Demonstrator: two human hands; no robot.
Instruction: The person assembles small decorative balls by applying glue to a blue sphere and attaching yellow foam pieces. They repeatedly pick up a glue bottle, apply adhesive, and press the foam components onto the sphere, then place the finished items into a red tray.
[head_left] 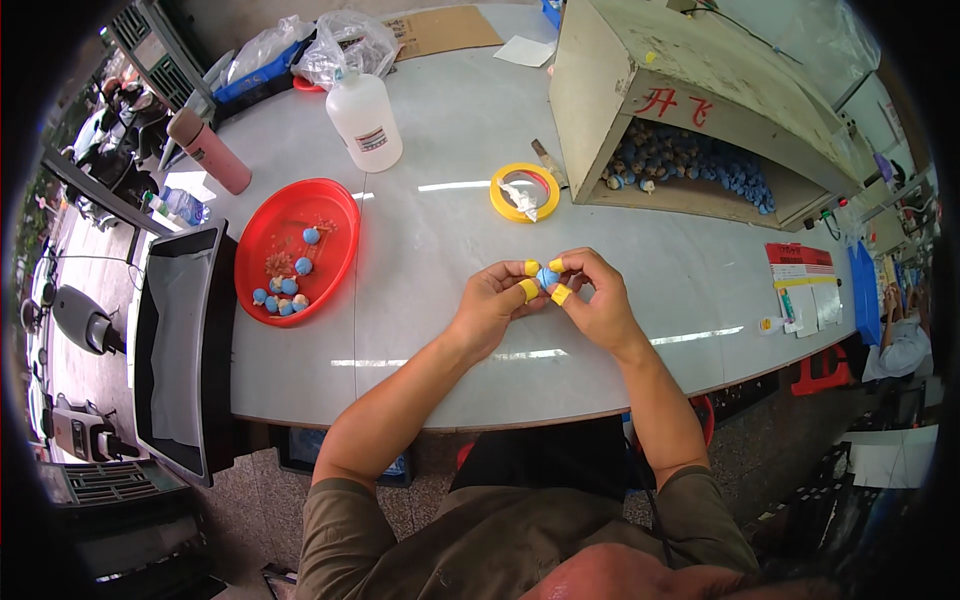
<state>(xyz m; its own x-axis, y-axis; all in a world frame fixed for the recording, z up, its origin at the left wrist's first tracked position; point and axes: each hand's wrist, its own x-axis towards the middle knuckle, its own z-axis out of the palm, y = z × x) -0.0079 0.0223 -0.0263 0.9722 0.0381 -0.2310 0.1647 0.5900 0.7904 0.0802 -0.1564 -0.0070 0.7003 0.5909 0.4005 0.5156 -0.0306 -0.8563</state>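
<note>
Between the fingertips of both hands is a small blue figurine part (547, 278), held over the middle of the table. My left hand (494, 300) pinches it from the left, and my right hand (597, 296) from the right. Yellow tape wraps the thumb and index fingertip of each hand. The fingers cover much of the part, so its details are hard to make out. To the left, a round red plastic tray (345, 235) holds several similar small blue pieces (304, 266) with pale bits.
A roll of yellow tape (497, 206) lies beyond my hands, beside a scraper-like tool (548, 160). A beige open-fronted box (588, 100) full of blue pieces stands far right. A white bottle (364, 120), pink flask (212, 153) and black bin (215, 340) are left; papers (808, 290) lie right.
</note>
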